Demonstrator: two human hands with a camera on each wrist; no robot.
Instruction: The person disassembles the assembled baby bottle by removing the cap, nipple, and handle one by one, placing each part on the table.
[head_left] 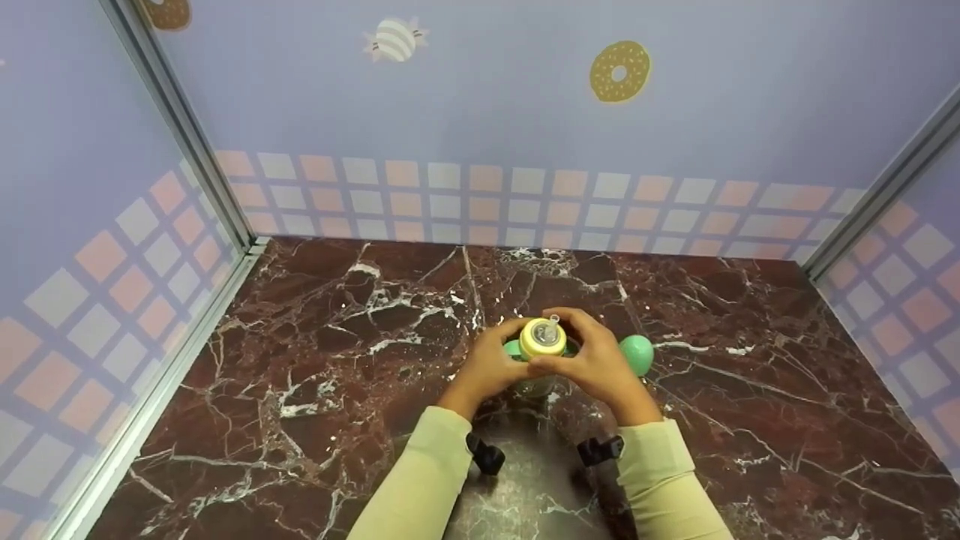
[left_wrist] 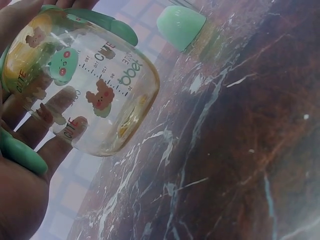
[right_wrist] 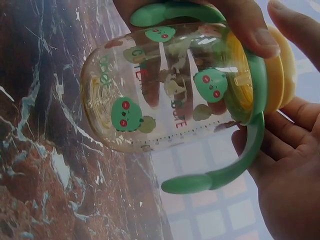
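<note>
Both hands hold a clear baby bottle (right_wrist: 175, 90), printed with green and brown cartoon faces. It has a yellow ring lid (head_left: 543, 352) and two curved green handles (right_wrist: 215, 180). A clear tip (head_left: 553, 321) sticks up from the lid. My left hand (head_left: 491, 364) grips the upper bottle, its thumb over the green collar (right_wrist: 257, 82) in the right wrist view. Around the lid my right hand (head_left: 596, 364) curls from the other side, thumb in front and fingers behind. The bottle's base stands close over the table in the wrist views.
A pale green dome-shaped cap (head_left: 637, 354) stands on the table just right of my right hand. Dark red marble with white veins covers the tabletop (head_left: 360, 420). Lilac walls (head_left: 487, 97) with metal corner strips enclose the back and sides.
</note>
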